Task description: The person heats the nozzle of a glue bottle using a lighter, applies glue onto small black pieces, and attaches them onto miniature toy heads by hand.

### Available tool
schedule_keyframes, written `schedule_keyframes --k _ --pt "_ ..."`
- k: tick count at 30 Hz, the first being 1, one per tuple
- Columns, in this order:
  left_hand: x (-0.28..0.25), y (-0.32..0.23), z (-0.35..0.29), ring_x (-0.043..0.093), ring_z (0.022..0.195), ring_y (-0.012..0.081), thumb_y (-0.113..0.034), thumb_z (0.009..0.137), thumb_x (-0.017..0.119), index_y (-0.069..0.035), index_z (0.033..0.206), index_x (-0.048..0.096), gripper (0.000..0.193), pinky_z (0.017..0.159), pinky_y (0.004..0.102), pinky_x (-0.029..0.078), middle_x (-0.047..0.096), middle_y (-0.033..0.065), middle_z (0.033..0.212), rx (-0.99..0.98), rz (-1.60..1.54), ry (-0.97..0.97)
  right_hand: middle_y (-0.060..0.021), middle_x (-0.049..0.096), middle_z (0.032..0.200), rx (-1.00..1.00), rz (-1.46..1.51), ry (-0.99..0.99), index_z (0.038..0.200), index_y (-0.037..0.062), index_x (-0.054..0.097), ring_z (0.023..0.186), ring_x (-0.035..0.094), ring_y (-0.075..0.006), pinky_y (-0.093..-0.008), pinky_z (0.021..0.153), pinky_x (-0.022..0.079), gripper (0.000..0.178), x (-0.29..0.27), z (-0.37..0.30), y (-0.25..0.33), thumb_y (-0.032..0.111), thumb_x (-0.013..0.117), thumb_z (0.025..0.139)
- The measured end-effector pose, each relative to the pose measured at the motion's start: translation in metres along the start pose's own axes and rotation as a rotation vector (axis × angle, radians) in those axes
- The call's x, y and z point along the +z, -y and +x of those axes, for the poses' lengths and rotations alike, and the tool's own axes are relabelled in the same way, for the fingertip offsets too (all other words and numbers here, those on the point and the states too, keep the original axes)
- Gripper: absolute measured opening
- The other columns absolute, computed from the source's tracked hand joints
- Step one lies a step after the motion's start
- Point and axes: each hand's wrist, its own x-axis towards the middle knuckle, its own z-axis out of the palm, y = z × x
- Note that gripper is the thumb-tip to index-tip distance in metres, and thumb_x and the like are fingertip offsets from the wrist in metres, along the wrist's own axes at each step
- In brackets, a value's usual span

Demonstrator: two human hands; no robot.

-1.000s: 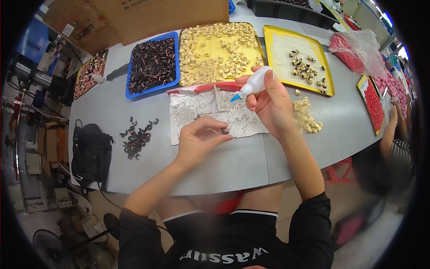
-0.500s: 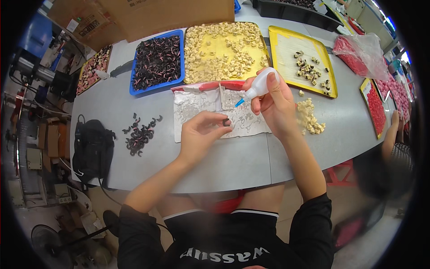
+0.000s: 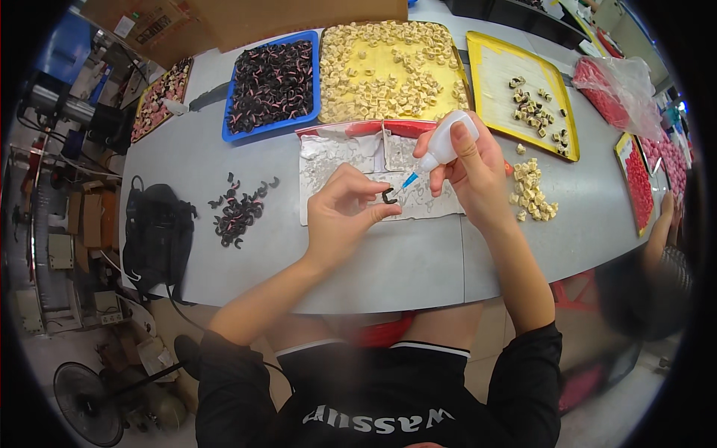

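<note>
Between thumb and fingers, my left hand [image 3: 345,211] pinches a small black C-shaped piece [image 3: 388,196]. My right hand [image 3: 473,173] is wrapped round a white squeeze bottle [image 3: 450,143] with a blue needle tip. The bottle is tilted, its needle pointing down-left at the curved piece; whether the two touch I cannot tell. Beneath both hands lies a stained white sheet [image 3: 317,172] with a red back edge. Left of it sits a loose heap of black curved pieces [image 3: 237,216], and right of it a heap of cream cube-like pieces [image 3: 529,193].
Behind the sheet stand a blue tray [image 3: 316,82] of black curved pieces and a yellow tray [image 3: 367,66] of cream pieces. Another yellow tray [image 3: 494,82] holds several black-and-cream pieces. A black bag [image 3: 158,235] lies at left. Another person's arm [image 3: 657,231] shows at far right.
The bottle's needle has come down close to the black curved piece, which is now turned with its opening toward it. The whole view has shifted slightly.
</note>
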Motion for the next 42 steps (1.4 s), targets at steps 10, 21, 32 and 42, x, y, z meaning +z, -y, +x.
schedule_keyframes --k 10,21,32,42 --pt "0.0001 -0.0020 -0.0014 0.047 0.074 0.0105 0.003 0.063 0.078 -0.003 0.088 0.066 0.029 0.065 0.0228 0.039 0.052 0.0020 0.081 -0.012 0.021 0.008 -0.0169 0.062 0.086 0.023 -0.052 0.000 0.098 0.0003 0.043 0.054 0.057 -0.0146 -0.0231 0.049 0.048 0.031 0.0019 -0.0015 0.0005 0.032 0.044 0.096" --pt "-0.0002 -0.0013 -0.0012 0.046 0.072 0.0100 -0.002 0.062 0.081 -0.004 0.087 0.066 0.029 0.064 0.0223 0.039 0.052 0.0014 0.080 -0.005 0.048 0.018 -0.0174 0.062 0.085 0.029 -0.057 0.003 0.098 0.0000 0.043 0.052 0.058 -0.0150 -0.0233 0.047 0.048 0.030 0.0022 -0.0014 -0.0010 0.030 0.044 0.096" --pt "-0.0018 -0.0011 -0.0013 0.047 0.072 0.0102 -0.001 0.062 0.080 -0.004 0.087 0.066 0.028 0.064 0.0223 0.039 0.053 0.0017 0.079 -0.009 0.053 0.003 -0.0180 0.062 0.084 0.027 -0.074 -0.003 0.098 -0.0012 0.044 0.051 0.058 -0.0157 -0.0234 0.046 0.048 0.030 0.0011 -0.0012 0.0010 0.029 0.044 0.096" --pt "-0.0011 -0.0039 -0.0009 0.046 0.070 0.0098 -0.003 0.062 0.081 -0.004 0.085 0.066 0.028 0.064 0.0223 0.039 0.053 0.0010 0.078 -0.012 0.065 0.011 -0.0183 0.062 0.084 0.006 -0.071 -0.007 0.099 -0.0019 0.043 0.051 0.058 -0.0157 -0.0237 0.046 0.048 0.032 -0.0005 -0.0001 0.0017 0.030 0.044 0.096"
